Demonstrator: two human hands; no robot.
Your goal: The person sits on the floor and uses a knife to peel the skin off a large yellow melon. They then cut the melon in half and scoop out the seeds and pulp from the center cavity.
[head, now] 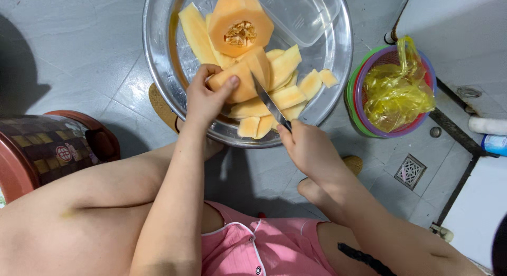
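This looks like a home's wet kitchen or wash area, worked at floor level. The floor [79,49] is grey tile with a small square drain [410,171] set into it. A wide steel basin [158,54] of cut melon [240,23] sits directly on the tiles, beside stacked plastic colander baskets [364,129] holding a yellow plastic bag [397,91] and a brown plastic stool [37,154].

Peeled orange melon piece [240,81], wedge-shaped, held over the near middle of the round metal basin [158,54]. Knife [270,103], dark handle, thin blade angled up-left, edge against the piece's right side, above cut slices by the near rim.
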